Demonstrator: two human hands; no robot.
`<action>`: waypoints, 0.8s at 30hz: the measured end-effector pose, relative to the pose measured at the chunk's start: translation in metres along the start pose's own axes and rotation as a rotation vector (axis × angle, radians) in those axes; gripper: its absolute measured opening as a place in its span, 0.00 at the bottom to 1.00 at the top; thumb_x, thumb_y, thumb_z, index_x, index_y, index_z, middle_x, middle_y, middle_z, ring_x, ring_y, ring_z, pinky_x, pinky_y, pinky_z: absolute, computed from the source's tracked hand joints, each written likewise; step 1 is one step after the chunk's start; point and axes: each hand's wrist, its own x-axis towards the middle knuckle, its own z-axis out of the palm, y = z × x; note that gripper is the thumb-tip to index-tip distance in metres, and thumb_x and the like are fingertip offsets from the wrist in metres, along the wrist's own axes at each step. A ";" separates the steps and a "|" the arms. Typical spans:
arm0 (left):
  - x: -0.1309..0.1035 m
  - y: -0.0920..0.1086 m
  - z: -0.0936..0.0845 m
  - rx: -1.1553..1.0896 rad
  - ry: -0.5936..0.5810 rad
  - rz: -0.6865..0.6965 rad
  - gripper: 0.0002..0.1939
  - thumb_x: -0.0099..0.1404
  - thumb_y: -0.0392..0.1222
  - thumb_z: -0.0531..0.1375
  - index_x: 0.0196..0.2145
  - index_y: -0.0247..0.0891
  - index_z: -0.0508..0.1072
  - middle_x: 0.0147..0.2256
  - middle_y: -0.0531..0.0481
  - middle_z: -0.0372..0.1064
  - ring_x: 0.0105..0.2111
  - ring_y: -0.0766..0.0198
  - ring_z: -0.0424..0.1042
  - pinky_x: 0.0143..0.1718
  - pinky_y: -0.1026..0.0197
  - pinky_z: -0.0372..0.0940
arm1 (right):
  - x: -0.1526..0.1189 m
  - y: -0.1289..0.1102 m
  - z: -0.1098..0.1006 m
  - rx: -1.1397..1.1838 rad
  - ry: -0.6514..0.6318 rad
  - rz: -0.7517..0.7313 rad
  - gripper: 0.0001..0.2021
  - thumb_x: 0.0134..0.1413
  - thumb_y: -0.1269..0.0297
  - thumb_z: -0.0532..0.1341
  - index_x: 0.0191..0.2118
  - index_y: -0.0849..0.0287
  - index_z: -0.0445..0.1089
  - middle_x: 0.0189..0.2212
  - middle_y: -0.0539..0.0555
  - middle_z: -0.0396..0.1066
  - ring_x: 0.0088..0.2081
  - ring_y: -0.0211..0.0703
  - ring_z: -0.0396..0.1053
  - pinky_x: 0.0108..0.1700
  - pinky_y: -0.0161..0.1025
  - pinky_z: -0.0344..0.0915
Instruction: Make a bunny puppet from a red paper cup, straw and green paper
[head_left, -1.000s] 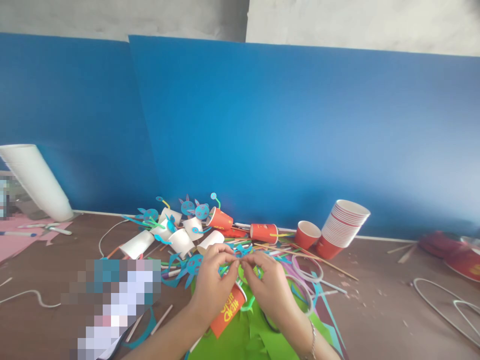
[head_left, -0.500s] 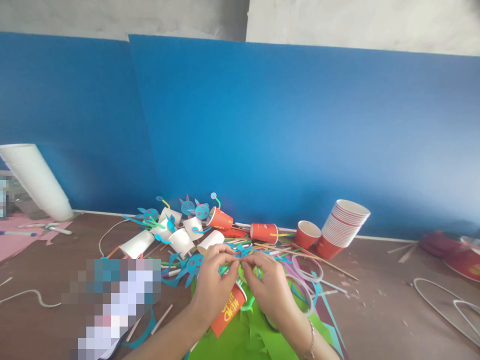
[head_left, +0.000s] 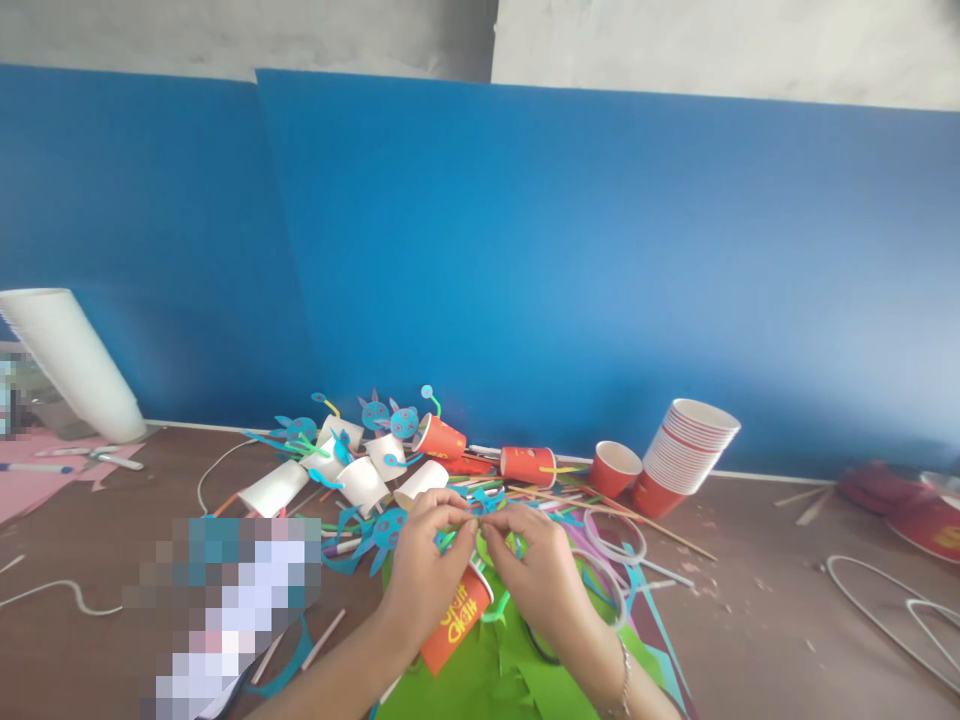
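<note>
My left hand (head_left: 429,555) and my right hand (head_left: 531,560) meet at their fingertips above the green paper (head_left: 457,695). Thumb and forefinger are pinched on each hand; whatever lies between them is too small to make out. Below my left hand, partly covered by it, a red paper cup (head_left: 459,622) with yellow lettering lies tilted on the green sheets. A bright green bent straw piece (head_left: 495,608) shows by the cup's rim. Just beyond my fingers sit blue paper cut-outs (head_left: 388,528) and a white paper cup (head_left: 421,482) on its side.
Stacked red and white cups (head_left: 686,455) stand at the back right beside a single red cup (head_left: 616,468). Rolls of clear tape (head_left: 616,537) and wooden sticks lie right of my hands. Far left, a tall white cup stack (head_left: 75,365) leans near pink paper (head_left: 37,480).
Almost nothing differs. My fingertips stay pinched together over the cup, with only a very slight shift of the fingers.
</note>
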 end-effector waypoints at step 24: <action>0.000 0.002 -0.001 -0.050 -0.022 -0.068 0.08 0.60 0.39 0.55 0.25 0.38 0.71 0.37 0.47 0.67 0.41 0.57 0.67 0.45 0.55 0.60 | 0.002 0.002 -0.001 0.033 -0.041 -0.002 0.10 0.53 0.70 0.56 0.27 0.57 0.73 0.27 0.53 0.74 0.31 0.44 0.69 0.35 0.38 0.62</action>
